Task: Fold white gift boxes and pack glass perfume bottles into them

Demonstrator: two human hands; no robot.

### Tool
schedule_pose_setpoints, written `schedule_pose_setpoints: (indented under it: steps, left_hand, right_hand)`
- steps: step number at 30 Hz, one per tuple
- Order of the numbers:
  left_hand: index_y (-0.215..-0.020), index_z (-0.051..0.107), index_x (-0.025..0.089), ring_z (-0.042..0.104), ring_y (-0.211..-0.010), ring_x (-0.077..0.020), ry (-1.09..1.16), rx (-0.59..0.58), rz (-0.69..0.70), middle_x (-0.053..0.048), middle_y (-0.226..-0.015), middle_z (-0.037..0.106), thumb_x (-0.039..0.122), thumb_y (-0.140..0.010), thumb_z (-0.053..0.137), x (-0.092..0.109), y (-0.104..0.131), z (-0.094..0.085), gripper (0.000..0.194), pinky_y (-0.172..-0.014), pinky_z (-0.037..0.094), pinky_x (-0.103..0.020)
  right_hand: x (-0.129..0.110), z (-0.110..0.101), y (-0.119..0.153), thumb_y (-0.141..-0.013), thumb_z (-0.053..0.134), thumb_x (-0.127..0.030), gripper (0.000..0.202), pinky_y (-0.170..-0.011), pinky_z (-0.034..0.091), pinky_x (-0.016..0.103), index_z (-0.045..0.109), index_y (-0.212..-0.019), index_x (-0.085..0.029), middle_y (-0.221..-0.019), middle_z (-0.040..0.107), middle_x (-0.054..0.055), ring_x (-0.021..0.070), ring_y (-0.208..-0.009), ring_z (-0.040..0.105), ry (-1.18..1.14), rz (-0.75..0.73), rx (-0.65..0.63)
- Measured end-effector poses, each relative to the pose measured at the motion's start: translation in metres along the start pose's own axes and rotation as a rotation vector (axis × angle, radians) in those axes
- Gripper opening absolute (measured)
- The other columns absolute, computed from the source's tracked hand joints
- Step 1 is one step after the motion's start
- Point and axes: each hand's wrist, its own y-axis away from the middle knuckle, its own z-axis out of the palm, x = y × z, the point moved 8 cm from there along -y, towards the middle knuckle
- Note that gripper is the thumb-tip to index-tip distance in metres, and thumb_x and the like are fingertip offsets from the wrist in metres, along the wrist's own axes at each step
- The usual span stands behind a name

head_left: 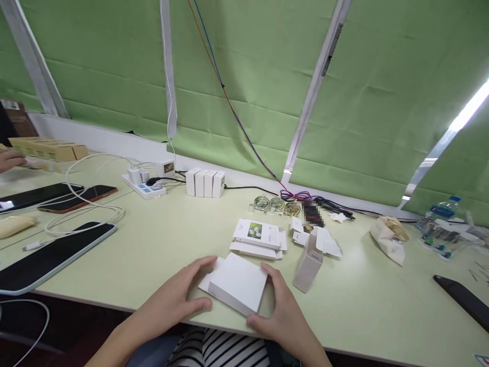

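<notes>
A plain white box (239, 280) lies on the table close to its front edge, a flap sticking out on its left. My right hand (280, 303) grips the box's right side between thumb and fingers. To the left, my left hand (179, 293) is open, its fingertips near the flap and its thumb apart from the box. Just beyond lie flattened printed cartons (257, 234) with a flower picture. An upright carton (308, 262) with an opened top stands to the right.
Four small white boxes (205, 183) stand near a power strip (143, 186). Phones and a tablet (53, 255) with cables lie left. Round glass bottles (262, 203) sit at the back. A cloth pouch (388, 239) is right. Another person's hand (10, 160) shows far left.
</notes>
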Motion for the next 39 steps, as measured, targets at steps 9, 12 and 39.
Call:
schedule_pose_setpoints:
  steps: [9, 12, 39]
  left_hand:
    - [-0.143, 0.012, 0.026, 0.037, -0.129, -0.0357, 0.695, 0.144, 0.066, -0.018, -0.146, 0.028, 0.075, -0.059, 0.061, 0.008, -0.013, 0.011, 0.108, -0.103, 0.037, -0.048]
    - [-0.142, 0.024, 0.024, 0.04, -0.126, -0.0378, 0.785, -0.127, 0.088, -0.016, -0.141, 0.039, 0.075, -0.052, 0.067, 0.04, -0.014, 0.047, 0.111, -0.102, 0.034, -0.052]
    - [-0.095, 0.065, 0.02, 0.056, -0.101, -0.035, 0.681, -0.178, -0.141, -0.009, -0.101, 0.068, 0.066, -0.049, 0.074, 0.04, 0.004, 0.066, 0.065, -0.092, 0.041, -0.05]
  right_hand:
    - [0.01, 0.005, -0.01, -0.056, 0.076, -0.059, 0.096, -0.107, 0.03, 0.038, 0.026, -0.129, -0.023, -0.136, 0.039, 0.015, 0.0265, -0.128, 0.039, -0.635, -0.165, 0.1]
    - [0.001, 0.016, -0.007, -0.052, 0.077, -0.061, 0.105, -0.108, 0.028, 0.041, 0.019, -0.132, -0.025, -0.138, 0.038, 0.016, 0.0271, -0.13, 0.037, -0.707, -0.226, 0.047]
    - [0.068, -0.097, -0.011, -0.072, 0.062, -0.052, 0.101, -0.104, 0.028, 0.054, -0.008, -0.142, -0.026, -0.145, 0.025, 0.016, 0.032, -0.135, 0.027, -0.294, 0.026, 0.446]
